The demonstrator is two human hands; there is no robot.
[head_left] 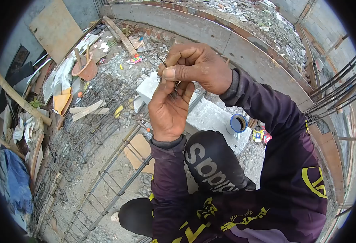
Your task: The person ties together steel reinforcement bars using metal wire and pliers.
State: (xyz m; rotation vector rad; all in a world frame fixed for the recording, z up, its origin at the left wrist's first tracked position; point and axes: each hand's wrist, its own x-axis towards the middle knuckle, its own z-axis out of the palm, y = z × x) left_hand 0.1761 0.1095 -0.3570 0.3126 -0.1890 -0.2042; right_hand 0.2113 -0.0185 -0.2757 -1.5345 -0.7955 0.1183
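Observation:
Thin dark tie wires lie bunched in the palm of my left hand, which is turned up with its fingers curled around them. My right hand is closed in a pinch just above, touching the left fingertips. A bent wire end sticks up past the right fingers. Below the hands, a steel rebar cage lies on the ground. A metal hand tool with an orange-red part rests beside my left wrist, partly hidden by it.
A blue-rimmed mug with dark liquid stands on a pale block by my knee. Rebar mesh, an orange bucket and wood scraps lie leftward. A low wall curves behind; bundled bars jut in at right.

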